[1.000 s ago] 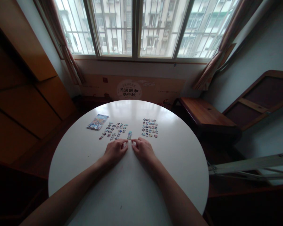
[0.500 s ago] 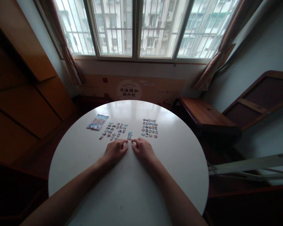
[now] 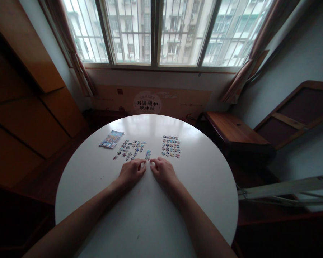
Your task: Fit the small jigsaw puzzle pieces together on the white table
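On the white round table, a small strip of joined jigsaw pieces lies between and just beyond my fingertips. My left hand has its fingers curled, thumb and index closed at the strip's near left corner. From the other side my right hand mirrors it, its curled fingers closed at the near right corner. The fingertips partly cover the near end of the strip. Loose jigsaw pieces lie scattered beyond my left hand. More pieces stand in neat rows beyond my right hand.
A colourful picture sheet lies at the far left of the round table. Behind the table are a printed banner and barred windows. A wooden bench stands to the right, and wooden cabinets to the left.
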Tool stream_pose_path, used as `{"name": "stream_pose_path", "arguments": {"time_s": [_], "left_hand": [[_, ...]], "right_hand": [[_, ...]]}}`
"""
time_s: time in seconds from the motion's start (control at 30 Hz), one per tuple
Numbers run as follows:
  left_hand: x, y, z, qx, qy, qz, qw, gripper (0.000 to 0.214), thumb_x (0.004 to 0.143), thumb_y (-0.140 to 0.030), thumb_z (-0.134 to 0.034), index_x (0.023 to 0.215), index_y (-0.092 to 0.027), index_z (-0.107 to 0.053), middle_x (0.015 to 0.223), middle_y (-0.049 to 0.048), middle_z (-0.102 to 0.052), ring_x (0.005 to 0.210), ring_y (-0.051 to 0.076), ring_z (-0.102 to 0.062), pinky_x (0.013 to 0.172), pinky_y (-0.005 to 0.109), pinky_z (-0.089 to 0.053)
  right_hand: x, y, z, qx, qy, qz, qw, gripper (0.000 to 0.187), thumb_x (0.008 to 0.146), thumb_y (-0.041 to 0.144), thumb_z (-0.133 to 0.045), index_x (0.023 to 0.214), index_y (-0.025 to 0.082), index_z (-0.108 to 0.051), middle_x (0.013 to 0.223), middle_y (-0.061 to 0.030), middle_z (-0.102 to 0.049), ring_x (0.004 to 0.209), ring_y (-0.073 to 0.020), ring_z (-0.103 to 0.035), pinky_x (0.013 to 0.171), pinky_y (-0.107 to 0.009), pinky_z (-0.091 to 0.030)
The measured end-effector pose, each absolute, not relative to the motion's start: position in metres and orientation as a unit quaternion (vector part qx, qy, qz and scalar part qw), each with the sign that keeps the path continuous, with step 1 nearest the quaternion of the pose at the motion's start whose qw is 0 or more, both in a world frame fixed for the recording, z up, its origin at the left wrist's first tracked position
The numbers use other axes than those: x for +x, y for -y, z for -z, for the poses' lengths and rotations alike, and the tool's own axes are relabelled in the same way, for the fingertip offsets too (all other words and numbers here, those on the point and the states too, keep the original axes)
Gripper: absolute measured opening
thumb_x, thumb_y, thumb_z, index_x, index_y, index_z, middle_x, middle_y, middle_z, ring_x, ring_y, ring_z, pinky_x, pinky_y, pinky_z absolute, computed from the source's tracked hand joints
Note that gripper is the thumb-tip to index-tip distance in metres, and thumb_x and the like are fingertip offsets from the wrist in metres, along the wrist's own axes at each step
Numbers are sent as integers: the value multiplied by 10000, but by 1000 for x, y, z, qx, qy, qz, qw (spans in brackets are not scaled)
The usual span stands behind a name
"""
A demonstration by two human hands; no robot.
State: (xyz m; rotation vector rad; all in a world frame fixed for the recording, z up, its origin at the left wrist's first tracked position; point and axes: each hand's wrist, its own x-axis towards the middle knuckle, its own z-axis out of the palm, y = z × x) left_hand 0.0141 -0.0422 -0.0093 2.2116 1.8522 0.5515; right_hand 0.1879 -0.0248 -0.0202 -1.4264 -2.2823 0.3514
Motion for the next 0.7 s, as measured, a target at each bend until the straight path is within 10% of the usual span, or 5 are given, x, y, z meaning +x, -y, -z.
{"name": "stream_pose_path", "arguments": {"time_s": [0.7], "left_hand": [[-55,16,-21,598,-770,-211,-74,244,832,-411,-509,842,-206,-642,927,64,-669,893,238,-602,722,313,-443]], "right_hand": [[187,26,18,-518,820,-135,201,252,890,282,-517,1111,261,-636,906,-31,-614,837,-152,-542,766,-239,-345]]}}
